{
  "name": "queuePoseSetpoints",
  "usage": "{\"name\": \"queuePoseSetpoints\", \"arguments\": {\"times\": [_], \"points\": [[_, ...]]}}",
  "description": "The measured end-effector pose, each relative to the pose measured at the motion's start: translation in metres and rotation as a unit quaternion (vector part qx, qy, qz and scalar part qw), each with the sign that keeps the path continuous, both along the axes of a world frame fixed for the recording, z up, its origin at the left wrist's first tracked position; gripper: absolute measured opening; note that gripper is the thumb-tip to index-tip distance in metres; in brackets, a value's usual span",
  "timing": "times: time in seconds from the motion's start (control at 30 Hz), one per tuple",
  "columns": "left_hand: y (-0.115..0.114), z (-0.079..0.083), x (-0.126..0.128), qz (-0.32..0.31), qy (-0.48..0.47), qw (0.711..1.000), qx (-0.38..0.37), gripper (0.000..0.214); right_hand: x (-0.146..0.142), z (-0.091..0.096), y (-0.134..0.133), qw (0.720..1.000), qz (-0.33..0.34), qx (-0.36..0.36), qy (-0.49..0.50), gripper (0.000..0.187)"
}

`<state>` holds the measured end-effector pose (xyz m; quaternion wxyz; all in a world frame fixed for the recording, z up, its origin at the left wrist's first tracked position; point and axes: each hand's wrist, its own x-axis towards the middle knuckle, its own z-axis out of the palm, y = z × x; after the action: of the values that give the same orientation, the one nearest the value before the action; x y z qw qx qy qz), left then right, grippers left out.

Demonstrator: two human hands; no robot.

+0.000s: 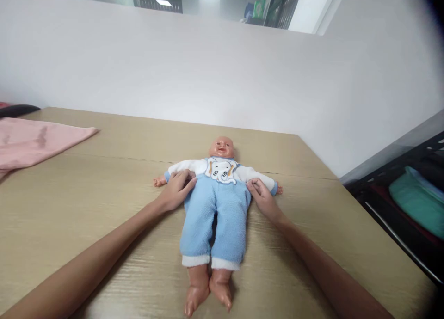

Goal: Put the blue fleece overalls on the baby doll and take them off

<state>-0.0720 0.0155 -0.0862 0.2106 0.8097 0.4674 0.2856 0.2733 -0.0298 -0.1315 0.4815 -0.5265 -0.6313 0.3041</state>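
A baby doll (222,148) lies on its back on the table, head toward the wall and bare feet toward me. It wears a light blue and white fleece outfit (199,203) with an elephant face (222,171) on the chest. My left hand (177,189) pinches the outfit at the side of the waist, under the doll's sleeve. On the opposite side, my right hand (262,196) has its fingers closed on the fabric below the other sleeve. Both doll arms stretch outward.
A pink cloth (41,141) lies on the wooden table (114,180) at the left, near a dark object (19,110). Behind the table stands a white wall (194,74). Beyond the right edge, a black rack (374,203) holds green fabric (416,201).
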Motion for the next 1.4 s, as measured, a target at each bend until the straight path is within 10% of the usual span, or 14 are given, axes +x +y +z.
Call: {"name": "queuePoseSetpoints", "arguments": {"times": [0.4, 0.5, 0.7, 0.93, 1.2, 1.4], "points": [[0.013, -0.002, 0.007, 0.051, -0.118, 0.991, 0.038, 0.019, 0.034, 0.007, -0.013, 0.95, -0.137, 0.155, -0.235, 0.016], [0.011, 0.017, 0.026, 0.075, -0.101, 0.985, 0.116, 0.017, 0.059, 0.002, -0.005, 0.925, -0.12, 0.184, -0.311, 0.042], [0.014, 0.058, 0.108, -0.177, -0.01, 0.97, 0.167, 0.02, 0.087, -0.001, 0.005, 0.942, -0.064, 0.144, -0.297, 0.045], [0.048, 0.037, 0.179, -0.304, 0.075, 0.942, 0.12, 0.077, 0.071, 0.023, -0.011, 0.973, -0.084, 0.172, -0.132, 0.062], [0.042, 0.03, 0.164, -0.267, -0.005, 0.956, 0.124, 0.042, 0.041, 0.01, -0.017, 0.99, 0.009, 0.133, 0.051, 0.11], [0.044, 0.025, 0.147, -0.232, -0.165, 0.957, 0.058, 0.047, 0.043, -0.011, -0.015, 0.983, 0.045, 0.086, -0.159, 0.073]]}}
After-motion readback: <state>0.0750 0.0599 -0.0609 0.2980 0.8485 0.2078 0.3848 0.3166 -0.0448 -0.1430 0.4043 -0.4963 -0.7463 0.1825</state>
